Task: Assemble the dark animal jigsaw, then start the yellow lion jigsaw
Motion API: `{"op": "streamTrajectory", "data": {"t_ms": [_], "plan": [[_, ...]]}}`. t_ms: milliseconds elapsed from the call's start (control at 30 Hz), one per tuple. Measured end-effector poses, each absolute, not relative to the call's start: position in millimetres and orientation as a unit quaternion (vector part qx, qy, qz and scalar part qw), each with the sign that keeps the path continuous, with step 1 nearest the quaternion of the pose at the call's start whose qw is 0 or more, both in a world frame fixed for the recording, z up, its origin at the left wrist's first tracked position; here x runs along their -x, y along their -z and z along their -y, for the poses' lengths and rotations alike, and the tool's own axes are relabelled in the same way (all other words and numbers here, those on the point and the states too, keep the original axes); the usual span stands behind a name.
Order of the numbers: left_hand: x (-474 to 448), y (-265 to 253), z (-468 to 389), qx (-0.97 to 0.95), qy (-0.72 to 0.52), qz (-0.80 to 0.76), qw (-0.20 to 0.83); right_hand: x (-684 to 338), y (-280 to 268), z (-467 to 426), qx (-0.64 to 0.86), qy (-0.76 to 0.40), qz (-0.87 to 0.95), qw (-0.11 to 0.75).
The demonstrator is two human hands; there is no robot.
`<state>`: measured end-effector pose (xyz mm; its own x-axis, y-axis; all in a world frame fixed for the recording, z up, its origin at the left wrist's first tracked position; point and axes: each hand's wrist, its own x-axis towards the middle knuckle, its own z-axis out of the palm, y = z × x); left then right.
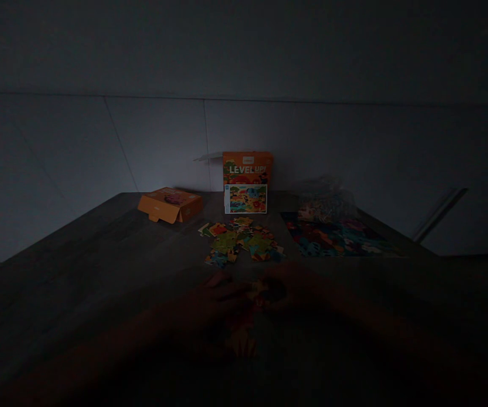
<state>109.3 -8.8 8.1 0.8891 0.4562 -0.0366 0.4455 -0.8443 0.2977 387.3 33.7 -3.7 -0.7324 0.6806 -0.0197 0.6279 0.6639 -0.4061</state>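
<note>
In dim light at the front of the table, my left hand (214, 302) lies low with its fingers stretched toward the right, over the edge of a few puzzle pieces (242, 343). My right hand (288, 285) faces it, fingers curled and closed on a puzzle piece (257, 289) with yellowish and reddish print. Whether that piece is joined to those below it I cannot tell. Just beyond both hands lies a loose heap of puzzle pieces (227, 242), green, orange and blue, some overlapping.
An orange "LEVEL UP!" box (247, 161) stands at the back, a picture card (246, 199) leaning against its front. Left of it lies an opened orange box (180, 202). On the right are a colourful printed sheet (341, 240) and a clear bag (326, 200) of pieces.
</note>
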Motion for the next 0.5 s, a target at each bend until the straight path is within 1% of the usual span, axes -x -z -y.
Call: {"op": "streamTrajectory", "data": {"t_ms": [500], "plan": [[-104.7,-7.7,6.0,-0.96,-0.051,-0.233,0.149,-388.7,-3.3,-31.2,0.329,-0.193,0.922,0.057]]}}
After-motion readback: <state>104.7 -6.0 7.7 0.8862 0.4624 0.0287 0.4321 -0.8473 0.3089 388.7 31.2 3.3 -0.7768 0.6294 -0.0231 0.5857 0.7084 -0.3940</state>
